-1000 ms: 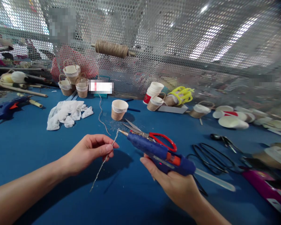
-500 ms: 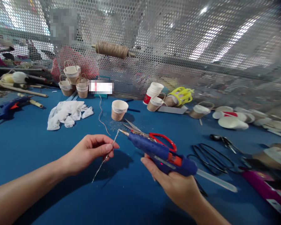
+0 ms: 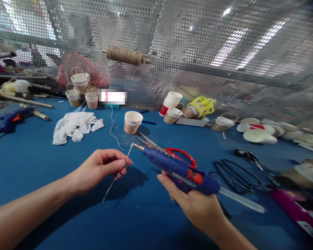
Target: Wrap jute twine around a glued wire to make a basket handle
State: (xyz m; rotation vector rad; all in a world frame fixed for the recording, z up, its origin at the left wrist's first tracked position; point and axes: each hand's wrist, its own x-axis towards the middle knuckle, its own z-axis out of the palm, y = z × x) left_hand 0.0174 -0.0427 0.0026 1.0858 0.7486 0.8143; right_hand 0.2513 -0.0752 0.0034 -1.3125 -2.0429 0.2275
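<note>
Between the thumb and fingers of my left hand (image 3: 106,166) is pinched a thin, twisted silvery wire-like strand (image 3: 110,189), slanting from lower left to upper right. My right hand (image 3: 190,201) is wrapped round a blue hot glue gun (image 3: 169,161) with an orange part and a clear glue stick (image 3: 242,200) out of its back. The gun's metal nozzle meets the strand's upper end. Behind the gun lie red-handled scissors (image 3: 181,154), partly hidden by it. A small brown cup with a white lining (image 3: 132,123) stands upright just beyond the nozzle.
Crumpled white cloth (image 3: 74,126) and a second glue gun (image 3: 11,119) lie at left. Small handled buckets (image 3: 79,83) are stacked at the back. Stacked paper cups (image 3: 172,100), a black cable (image 3: 234,175) and a purple object (image 3: 293,210) are at right. A mesh wall with a twine roll (image 3: 124,55) closes the back.
Almost nothing differs. Both hands keep their places, and the nozzle stays at the strand's upper end.
</note>
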